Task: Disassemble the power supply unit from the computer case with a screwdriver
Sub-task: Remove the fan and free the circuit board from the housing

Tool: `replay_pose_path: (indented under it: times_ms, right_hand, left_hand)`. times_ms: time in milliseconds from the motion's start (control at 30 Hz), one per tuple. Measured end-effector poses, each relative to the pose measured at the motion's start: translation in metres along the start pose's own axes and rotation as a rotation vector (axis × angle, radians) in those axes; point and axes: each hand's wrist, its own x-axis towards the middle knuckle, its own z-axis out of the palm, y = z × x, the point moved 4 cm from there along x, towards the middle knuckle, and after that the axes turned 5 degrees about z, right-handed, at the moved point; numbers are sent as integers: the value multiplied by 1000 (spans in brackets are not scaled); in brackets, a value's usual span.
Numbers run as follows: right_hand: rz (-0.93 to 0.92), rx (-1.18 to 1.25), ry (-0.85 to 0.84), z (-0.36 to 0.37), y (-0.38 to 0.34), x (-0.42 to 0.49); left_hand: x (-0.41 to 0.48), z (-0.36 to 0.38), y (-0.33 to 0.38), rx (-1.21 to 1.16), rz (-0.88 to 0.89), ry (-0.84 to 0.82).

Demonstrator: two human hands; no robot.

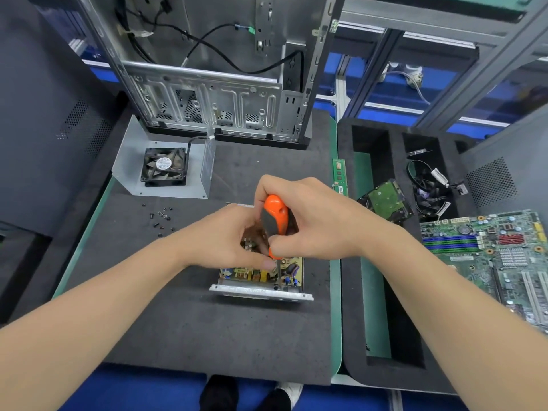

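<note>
power supply unit (261, 292) open, yellow board (252, 274), right fingers (275, 185) gripping screwdriver (274, 215), left fingers (247, 222) unclear

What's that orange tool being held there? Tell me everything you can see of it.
It is a screwdriver: a fat orange handle with a grey grip panel, plastic or rubber, and a thin dark metal shaft. It stands almost upright, tip down at the near edge of the opened power supply unit, by its metal flange. The right hand wraps round the handle; a fingertip of the left hand reaches the shaft just below it.
</note>
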Motion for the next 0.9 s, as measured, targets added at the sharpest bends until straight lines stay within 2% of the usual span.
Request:
replay_pose_path:
  times_ms: [67,133,267,433,600,900]
  right_hand:
    - [4,-5,8,0,0,-2]
    - [12,0,13,0,0,-3]
    - [10,16,44,0,-3,-7]
    - [20,-4,87,5,-3,-12]
    - [39,-20,111,11,-3,-13]
    - [41,17,172,11,-1,-24]
  left_hand:
    - [-12,1,6,178,106,148]
    - [-27,0,7,387,240,178]
    - [-57,1,-21,901,408,9]
    - [-65,16,-47,1327,511,-122]
    - [-52,23,-62,1480,543,-168]
    - [-42,28,-61,1480,616,-258]
